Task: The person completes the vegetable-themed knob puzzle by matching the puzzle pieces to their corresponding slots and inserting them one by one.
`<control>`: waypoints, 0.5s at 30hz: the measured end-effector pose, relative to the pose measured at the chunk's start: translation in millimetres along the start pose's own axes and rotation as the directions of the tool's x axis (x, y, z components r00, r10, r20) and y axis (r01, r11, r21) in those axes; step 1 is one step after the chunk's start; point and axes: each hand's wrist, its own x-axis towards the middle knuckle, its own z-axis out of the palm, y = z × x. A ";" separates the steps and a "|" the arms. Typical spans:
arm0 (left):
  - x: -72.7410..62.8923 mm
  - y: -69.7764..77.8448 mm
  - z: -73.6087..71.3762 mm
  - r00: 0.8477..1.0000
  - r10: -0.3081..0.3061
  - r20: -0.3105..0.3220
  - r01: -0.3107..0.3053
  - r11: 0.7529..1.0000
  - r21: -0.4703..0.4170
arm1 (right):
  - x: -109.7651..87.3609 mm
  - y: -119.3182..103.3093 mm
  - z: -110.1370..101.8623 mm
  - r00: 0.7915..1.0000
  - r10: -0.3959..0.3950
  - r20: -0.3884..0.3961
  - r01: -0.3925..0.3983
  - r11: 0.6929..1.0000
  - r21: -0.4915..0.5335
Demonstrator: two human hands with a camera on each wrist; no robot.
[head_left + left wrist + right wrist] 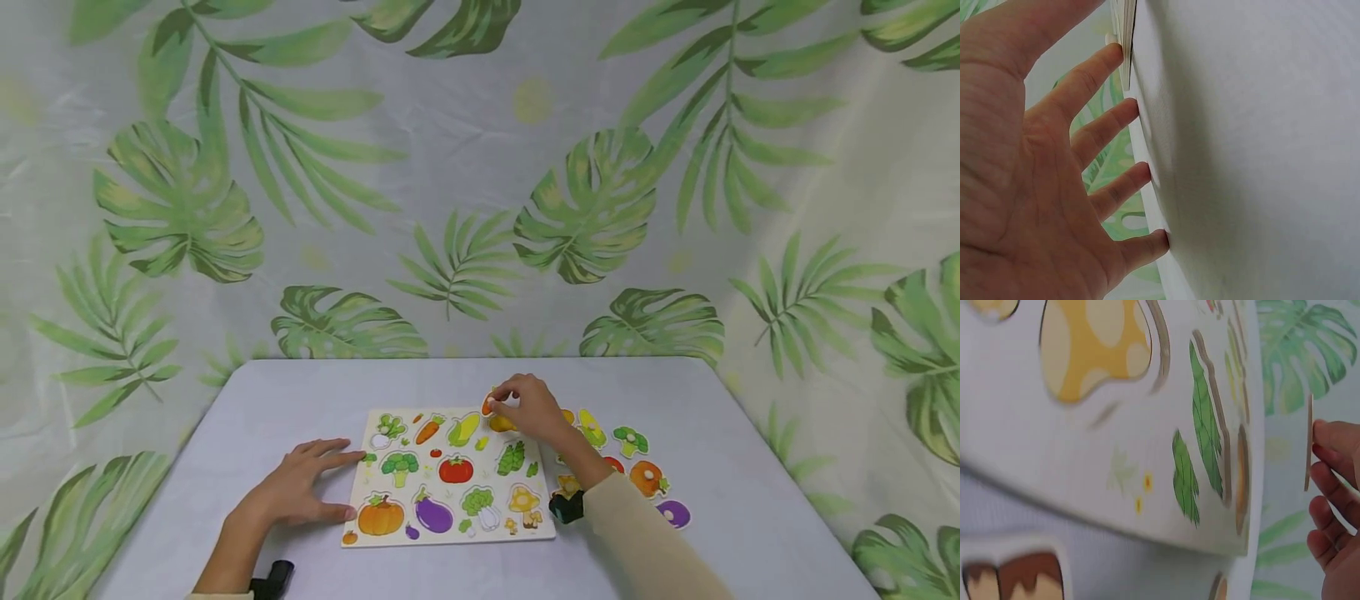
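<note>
A white vegetable puzzle board [427, 537] lies flat, printed with several vegetables in outlined spaces. At its left edge my left hand [300, 487] is spread, thumb and index fingertip touching the board. In the left wrist view that hand's other fingertips rest on the white cloth beside the board's edge [1127, 56]. Over the far right corner my right hand [528, 408] pinches a thin orange puzzle piece [487, 404] between thumb and fingers. Seen edge-on in the right wrist view, this puzzle piece [1309, 444] stands upright above the board. My fingers cover part of its picture.
Loose pieces lie to the board's right: corn [591, 429], broccoli [630, 440], pumpkin [649, 478], eggplant [678, 515] and others, some partly hidden by my right forearm. Small knobs show on some. A leaf-patterned cloth [465, 167] hangs behind the white table [300, 400].
</note>
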 end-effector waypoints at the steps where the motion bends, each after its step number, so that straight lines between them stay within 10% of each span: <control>1: 0.4 0.2 0.1 1.000 -0.002 -0.001 0.002 1.000 -0.001 | 0.7 -1.4 2.3 1.000 -0.004 0.005 0.004 1.000 -0.002; 15: 0.7 -1.2 0.5 1.000 -0.008 -0.004 0.008 1.000 0.001 | 6.3 -18.5 35.3 0.997 -0.040 0.061 0.037 0.998 0.050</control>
